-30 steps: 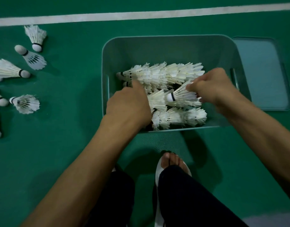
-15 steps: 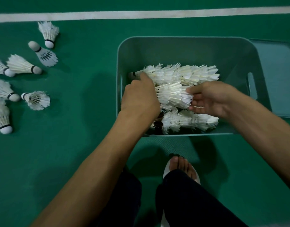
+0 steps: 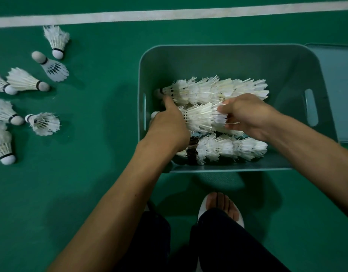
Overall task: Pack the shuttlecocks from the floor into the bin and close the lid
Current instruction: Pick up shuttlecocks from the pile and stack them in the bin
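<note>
Reaching into the bin (image 3: 228, 61), the right hand (image 3: 245, 114) pinches the middle shuttlecock row (image 3: 200, 118) by its feathers; the left hand (image 3: 169, 126) hides its cork end, grip unclear. Both the lid (image 3: 334, 95) and the floor shuttlecocks (image 3: 43, 123) run off frame.

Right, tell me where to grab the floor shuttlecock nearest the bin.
Pinch the shuttlecock by its cork, from above at the end away from the bin. It lies on its side with the cork clear, and its frayed feathers would likely crush.
</note>
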The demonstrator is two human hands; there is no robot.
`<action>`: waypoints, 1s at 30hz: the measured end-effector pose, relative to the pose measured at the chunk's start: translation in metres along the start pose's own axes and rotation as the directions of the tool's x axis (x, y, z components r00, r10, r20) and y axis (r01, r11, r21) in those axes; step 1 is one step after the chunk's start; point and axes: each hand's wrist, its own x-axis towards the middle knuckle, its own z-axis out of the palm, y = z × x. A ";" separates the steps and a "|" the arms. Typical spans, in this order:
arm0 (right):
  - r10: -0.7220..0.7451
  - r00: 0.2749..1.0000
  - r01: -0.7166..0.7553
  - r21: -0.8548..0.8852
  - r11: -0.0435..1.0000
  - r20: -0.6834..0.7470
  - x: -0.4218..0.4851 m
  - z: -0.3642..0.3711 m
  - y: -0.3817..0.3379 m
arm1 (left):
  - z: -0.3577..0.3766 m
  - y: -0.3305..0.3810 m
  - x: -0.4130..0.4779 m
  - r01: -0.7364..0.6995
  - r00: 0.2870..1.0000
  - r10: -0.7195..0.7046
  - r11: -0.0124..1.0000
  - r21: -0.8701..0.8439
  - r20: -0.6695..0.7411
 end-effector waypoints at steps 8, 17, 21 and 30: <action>-0.014 1.000 0.014 0.007 1.000 -0.020 0.003 -0.005 0.002 | -0.002 0.003 -0.002 -0.026 0.999 0.025 0.999 -0.036 -0.038; -0.004 1.000 0.004 -0.051 0.999 -0.004 0.012 0.001 -0.002 | 0.001 0.007 0.005 -0.034 0.999 0.038 0.992 0.120 -0.038; -0.023 0.998 0.019 -0.082 0.996 -0.055 0.006 0.003 0.002 | 0.000 0.007 0.005 -0.038 0.997 0.050 0.979 0.199 -0.056; -0.096 0.991 0.069 -0.246 0.967 -0.098 -0.006 -0.008 -0.001 | -0.001 0.007 -0.002 -0.014 0.997 0.032 0.964 0.267 -0.063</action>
